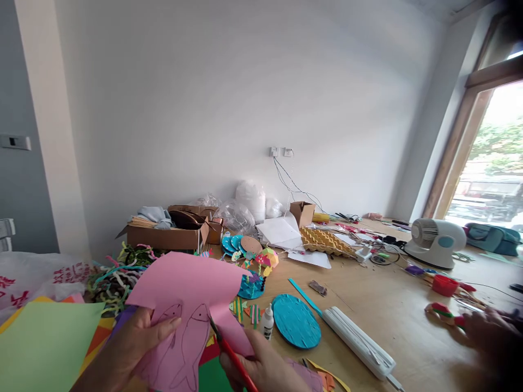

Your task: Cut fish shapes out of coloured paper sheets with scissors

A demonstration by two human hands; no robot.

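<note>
A pink sheet of paper (188, 277) with fish outlines drawn on it in dark lines is held up in front of me. My left hand (143, 337) grips its left side, thumb lying across the front near one fish. In my right hand (261, 359) is a pair of red-handled scissors (235, 359), its dark blades at the paper beside the right fish outline (195, 337). A slit runs down from there, and the paper's right part bends away. Red and green paper (214, 365) shows beneath.
A glue bottle (267, 322), a blue painted disc (296, 321) and a white power strip (357, 340) lie to the right. Coloured paper sheets (49, 343) are at left. Another person's hand (486, 329) is at far right, near a white fan (437, 242).
</note>
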